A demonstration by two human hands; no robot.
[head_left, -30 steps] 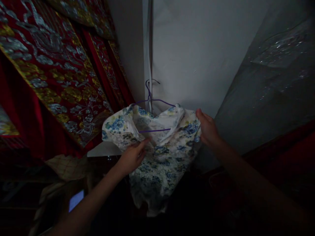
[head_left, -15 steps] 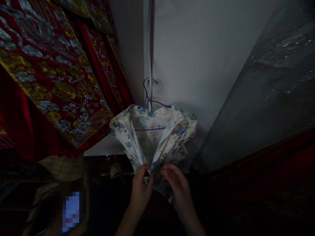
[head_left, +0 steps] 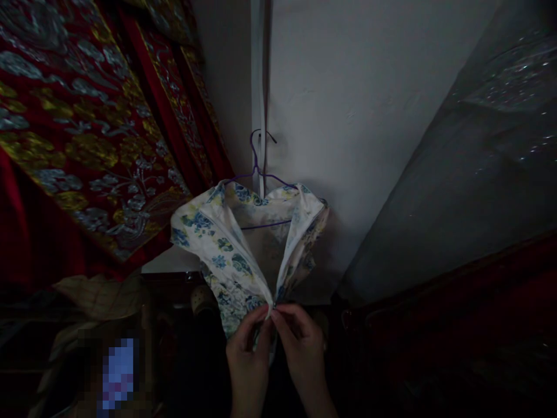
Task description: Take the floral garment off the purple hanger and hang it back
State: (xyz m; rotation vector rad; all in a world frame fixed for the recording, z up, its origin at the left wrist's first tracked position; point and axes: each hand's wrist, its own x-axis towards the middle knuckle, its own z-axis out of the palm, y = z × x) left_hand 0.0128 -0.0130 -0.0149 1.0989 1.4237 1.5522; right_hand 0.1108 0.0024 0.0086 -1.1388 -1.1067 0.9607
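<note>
A white shirt with blue and yellow flowers (head_left: 226, 247) hangs on a thin purple hanger (head_left: 255, 157) against the wall. Its front is open in a V down to my hands. My left hand (head_left: 249, 337) pinches the left front edge between thumb and fingers. Right beside it, my right hand (head_left: 299, 334) pinches the other front edge at the same height. The fingertips of both hands nearly meet at the bottom of the V. Whether a button or zip lies between them is too dark and small to tell.
Red cloth embroidered in gold and silver (head_left: 87, 133) hangs at the left. A pale strip (head_left: 262, 69) runs down the wall above the hanger. Translucent plastic sheeting (head_left: 456, 157) covers the right side. Low at left are a blurred bright screen (head_left: 118, 371) and a light clog (head_left: 202, 300).
My left hand went from the shirt's neckline down to its front edge. My right hand left the shoulder, came down beside it and closed on the opposite edge. The neckline now opens deeper.
</note>
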